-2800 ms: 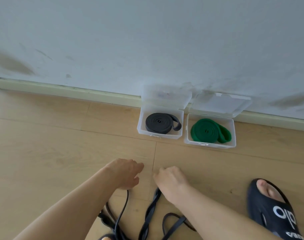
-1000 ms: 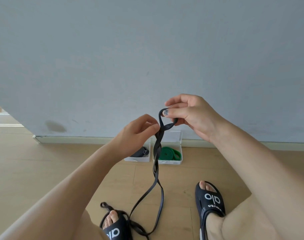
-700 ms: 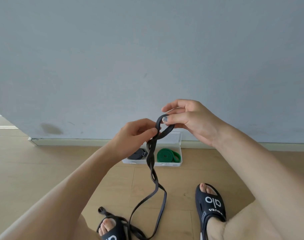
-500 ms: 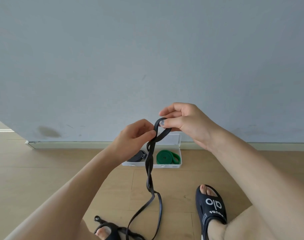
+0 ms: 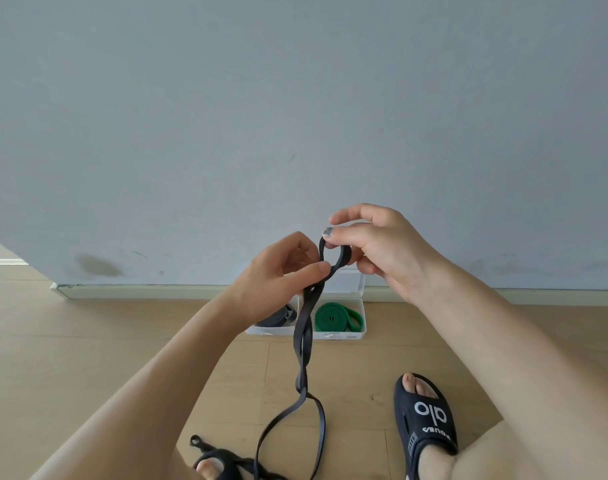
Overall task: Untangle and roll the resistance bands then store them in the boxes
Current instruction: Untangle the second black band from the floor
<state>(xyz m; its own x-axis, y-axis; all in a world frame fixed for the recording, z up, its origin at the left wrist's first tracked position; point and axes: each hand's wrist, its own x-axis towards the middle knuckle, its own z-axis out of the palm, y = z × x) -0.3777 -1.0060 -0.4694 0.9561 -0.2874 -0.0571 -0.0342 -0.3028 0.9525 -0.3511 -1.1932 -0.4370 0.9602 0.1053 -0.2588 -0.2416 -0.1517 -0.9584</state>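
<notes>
A long black resistance band [image 5: 304, 341] hangs twisted from both hands down to the floor by my feet. My left hand [image 5: 278, 271] pinches it just below a small loop at its top. My right hand [image 5: 375, 244] pinches that loop between thumb and fingers. Behind the hanging band, two clear boxes stand against the wall. The right box [image 5: 359, 336] holds a rolled green band [image 5: 333, 317]. The left box [image 5: 271, 330] holds a rolled dark band [image 5: 278, 315], partly hidden by my left wrist.
My feet in black slides stand on the wooden floor, right slide [image 5: 424, 417] and left slide [image 5: 223, 462]; the band's lower end lies over the left one. A grey wall with a skirting board [image 5: 140, 291] runs behind the boxes.
I have lifted the band from the floor to chest height. Over the last second both hands have lowered slightly and the top loop has become smaller and tighter.
</notes>
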